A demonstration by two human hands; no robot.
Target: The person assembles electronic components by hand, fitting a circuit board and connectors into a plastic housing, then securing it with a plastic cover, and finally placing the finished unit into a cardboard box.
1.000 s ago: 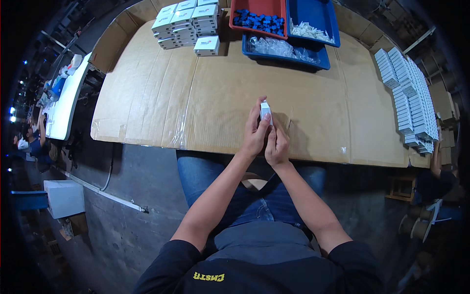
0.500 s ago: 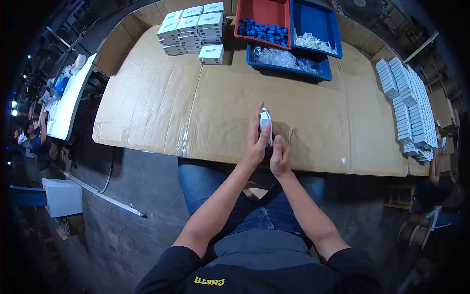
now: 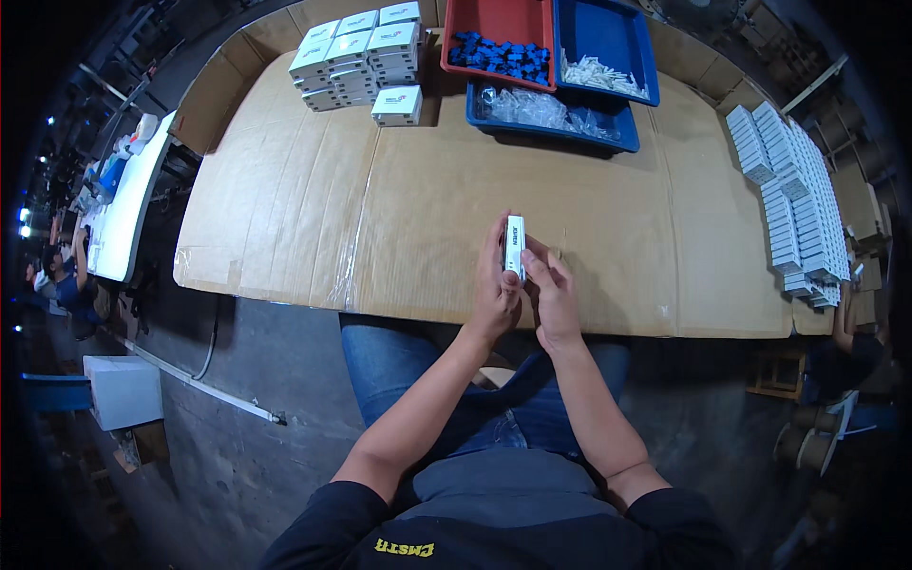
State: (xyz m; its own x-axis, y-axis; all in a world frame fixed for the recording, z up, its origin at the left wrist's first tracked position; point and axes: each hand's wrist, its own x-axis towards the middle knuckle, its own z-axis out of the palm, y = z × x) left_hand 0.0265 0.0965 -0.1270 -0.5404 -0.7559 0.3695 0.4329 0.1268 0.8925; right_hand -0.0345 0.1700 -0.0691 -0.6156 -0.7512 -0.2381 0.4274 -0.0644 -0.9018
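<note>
A small white box, narrow side up with dark print on it, stands between my hands above the near part of the cardboard-covered table. My left hand is closed round its left side, thumb at the near end. From the right, my right hand presses against the box, thumb on its side and the other fingers partly hidden behind it. Both forearms come up from below, wrists close together near the table edge.
White boxes are stacked at the far left, with a single box before them. A red tray holds blue pieces; blue trays hold white pieces and clear plastic. Rows of white boxes line the right edge.
The white box has turned so its printed narrow side faces up. My right hand has opened from a fist and moved up onto the box. The view has shifted slightly.
</note>
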